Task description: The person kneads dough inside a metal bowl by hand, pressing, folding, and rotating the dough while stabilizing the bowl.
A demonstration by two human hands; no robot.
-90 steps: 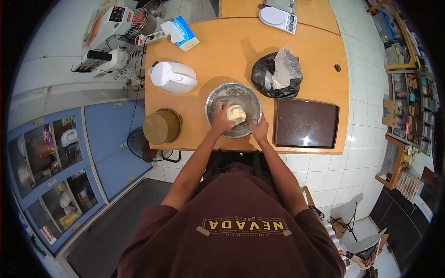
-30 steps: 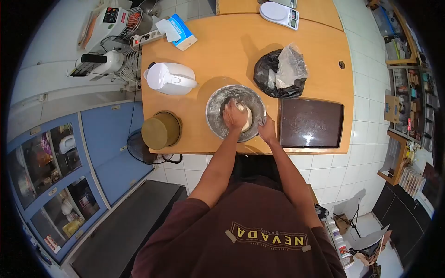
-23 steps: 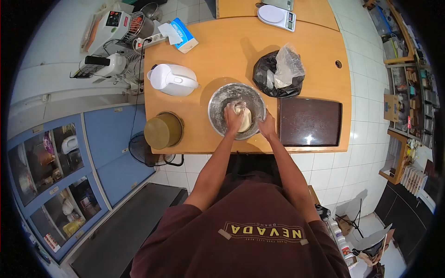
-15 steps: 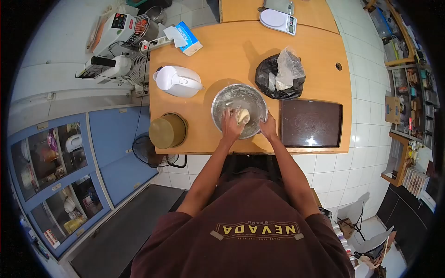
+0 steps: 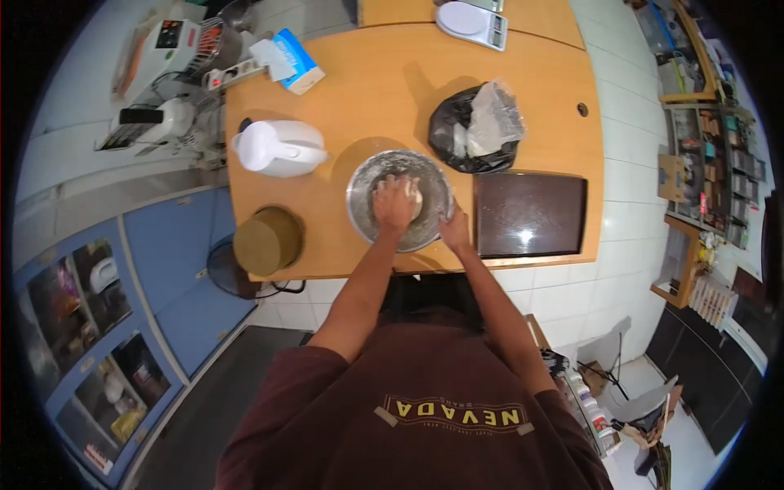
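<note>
A steel mixing bowl (image 5: 357, 214) stands near the front edge of the wooden table, its inner wall smeared with pale residue. Inside it lies a lump of pale dough (image 5: 416, 198). My left hand (image 5: 394, 204) is down in the bowl, its fingers bent over the dough and partly covering it. With my right hand (image 5: 455, 228) I grip the bowl's rim on the right side; the fingers on the inside of the rim show only in part.
A dark baking tray (image 5: 531, 214) lies right of the bowl, with a black plastic bag (image 5: 448, 131) behind it. On the left are a white pitcher (image 5: 282, 149) and a brownish round container (image 5: 265, 242). A tissue pack (image 5: 300, 69) and a white scale (image 5: 469, 23) sit farther back.
My left hand has gone from grasping the raised dough to pressing over it, covering more of it. My right hand stays at the rim. The whole view has shifted slightly.
</note>
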